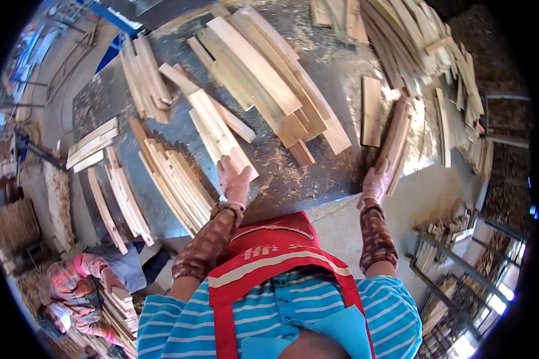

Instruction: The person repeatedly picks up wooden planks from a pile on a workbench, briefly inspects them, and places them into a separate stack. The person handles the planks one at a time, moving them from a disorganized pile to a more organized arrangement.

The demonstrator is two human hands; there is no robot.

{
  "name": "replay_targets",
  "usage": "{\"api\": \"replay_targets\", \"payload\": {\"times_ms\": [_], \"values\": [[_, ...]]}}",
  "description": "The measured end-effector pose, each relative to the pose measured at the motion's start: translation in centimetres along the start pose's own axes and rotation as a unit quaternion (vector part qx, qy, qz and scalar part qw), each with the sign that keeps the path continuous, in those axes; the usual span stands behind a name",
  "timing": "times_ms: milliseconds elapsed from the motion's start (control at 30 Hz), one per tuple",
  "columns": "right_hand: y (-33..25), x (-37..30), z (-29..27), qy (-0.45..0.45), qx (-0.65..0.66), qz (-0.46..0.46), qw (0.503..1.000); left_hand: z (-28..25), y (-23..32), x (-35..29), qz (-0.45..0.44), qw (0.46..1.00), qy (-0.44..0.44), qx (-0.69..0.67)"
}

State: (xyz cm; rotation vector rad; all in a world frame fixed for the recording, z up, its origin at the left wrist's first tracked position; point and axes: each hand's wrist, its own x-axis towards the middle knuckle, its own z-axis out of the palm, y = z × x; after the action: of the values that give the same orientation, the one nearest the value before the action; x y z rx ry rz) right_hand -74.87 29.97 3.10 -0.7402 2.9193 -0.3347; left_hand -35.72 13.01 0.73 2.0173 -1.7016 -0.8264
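Observation:
My left hand, in a pale glove, lies over the near end of a light wooden slat on the dark work table. Its thumb is spread from the fingers, which rest on the wood. At the table's right edge my right hand, also gloved, is closed around the near end of a bundle of brown wooden strips. The fingers' undersides are hidden there. One short board lies just left of that bundle. A long pile of slats spreads between and beyond my hands.
Several slat groups lie on the table's left side. Tall wood stacks fill the far right. A co-worker handles wood strips at the lower left. Metal racks with wood stand at the lower right. Sawdust litters the table.

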Motion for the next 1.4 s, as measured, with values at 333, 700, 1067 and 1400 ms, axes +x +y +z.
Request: {"api": "replay_targets", "payload": {"times_ms": [333,700,1067,1400], "values": [[-0.3,2.5,-0.9,-0.085,-0.164,-0.044,0.982,3.9,5.1,0.2,-0.167,0.977,0.039,0.126],[-0.1,5.9,-1.3,-0.074,-0.16,-0.041,0.983,5.0,3.3,0.3,-0.113,0.977,0.111,0.142],[-1.0,7.9,-1.8,-0.053,-0.122,-0.079,0.988,5.1,3.4,0.4,-0.141,0.976,0.08,0.145],[-6.9,13.7,1.2,-0.107,-0.028,-0.035,0.993,3.8,2.5,0.2,-0.103,0.994,0.016,-0.01]]}}
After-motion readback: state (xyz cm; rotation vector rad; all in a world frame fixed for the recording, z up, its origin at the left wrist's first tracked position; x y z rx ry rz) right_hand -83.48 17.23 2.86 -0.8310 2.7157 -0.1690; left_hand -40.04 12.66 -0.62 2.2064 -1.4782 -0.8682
